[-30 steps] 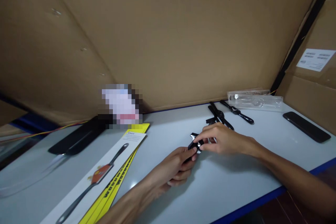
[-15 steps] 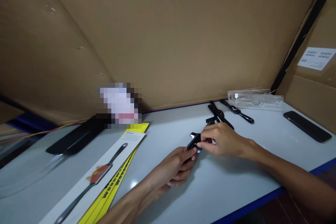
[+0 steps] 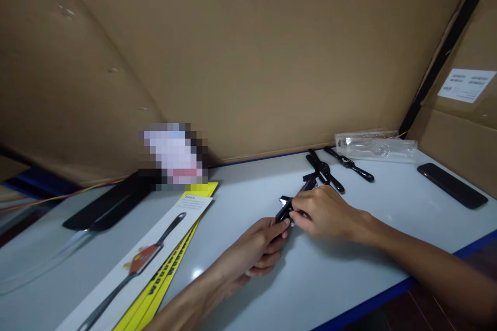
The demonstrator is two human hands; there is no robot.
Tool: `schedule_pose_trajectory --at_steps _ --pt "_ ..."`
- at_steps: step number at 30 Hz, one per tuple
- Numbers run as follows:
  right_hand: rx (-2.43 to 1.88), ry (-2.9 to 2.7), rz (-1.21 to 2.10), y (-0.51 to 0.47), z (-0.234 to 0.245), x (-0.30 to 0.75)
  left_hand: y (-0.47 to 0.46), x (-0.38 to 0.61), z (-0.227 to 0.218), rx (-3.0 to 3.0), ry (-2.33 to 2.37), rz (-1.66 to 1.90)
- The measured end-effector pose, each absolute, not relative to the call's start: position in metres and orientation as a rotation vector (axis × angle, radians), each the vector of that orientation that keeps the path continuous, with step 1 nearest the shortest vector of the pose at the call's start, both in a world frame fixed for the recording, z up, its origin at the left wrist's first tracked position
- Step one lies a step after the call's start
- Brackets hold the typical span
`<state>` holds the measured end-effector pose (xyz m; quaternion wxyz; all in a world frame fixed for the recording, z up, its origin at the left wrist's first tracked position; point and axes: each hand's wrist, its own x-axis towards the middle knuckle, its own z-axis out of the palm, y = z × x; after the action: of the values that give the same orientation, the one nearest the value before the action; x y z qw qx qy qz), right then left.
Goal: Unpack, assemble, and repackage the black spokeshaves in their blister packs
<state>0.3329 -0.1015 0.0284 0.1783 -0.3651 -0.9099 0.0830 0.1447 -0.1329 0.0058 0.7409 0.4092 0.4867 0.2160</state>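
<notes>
A black spokeshave with a bright metal part at its middle is held above the white table. My left hand has its fingers wrapped round the near handle, thumb on top. At the middle of the tool, my right hand is closed, thumb and fingers pinching there; its fingers hide the exact part. The far handle sticks out beyond my right hand. Behind it, black spokeshaves lie on the table, some overlapping.
Clear plastic blister packs lie at the back right, near a dark flat phone-like slab. On the left are a printed white card, yellow cards and a black stand with a blurred-out screen. Cardboard walls the back.
My right hand has turned slightly, its fingers now covering more of the spokeshave's middle. My left hand keeps its grip. The whole view has shifted slightly.
</notes>
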Motion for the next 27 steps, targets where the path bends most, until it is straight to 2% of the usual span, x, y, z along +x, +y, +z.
schedule_pose_trajectory --at_steps 10,16,23,27 --pt "-0.968 -2.364 0.508 -0.091 0.033 0.341 -0.134 0.144 0.007 0.877 1.081 0.468" --pt "-1.014 -2.44 0.399 -0.09 0.032 0.342 -0.133 0.144 0.006 0.884 1.082 0.474" --pt "-0.909 -2.465 0.611 -0.097 0.03 0.336 -0.134 0.145 0.007 0.891 1.097 0.468" --pt "-0.936 -2.498 0.468 -0.099 0.031 0.335 -0.135 0.145 0.009 0.901 1.105 0.456"
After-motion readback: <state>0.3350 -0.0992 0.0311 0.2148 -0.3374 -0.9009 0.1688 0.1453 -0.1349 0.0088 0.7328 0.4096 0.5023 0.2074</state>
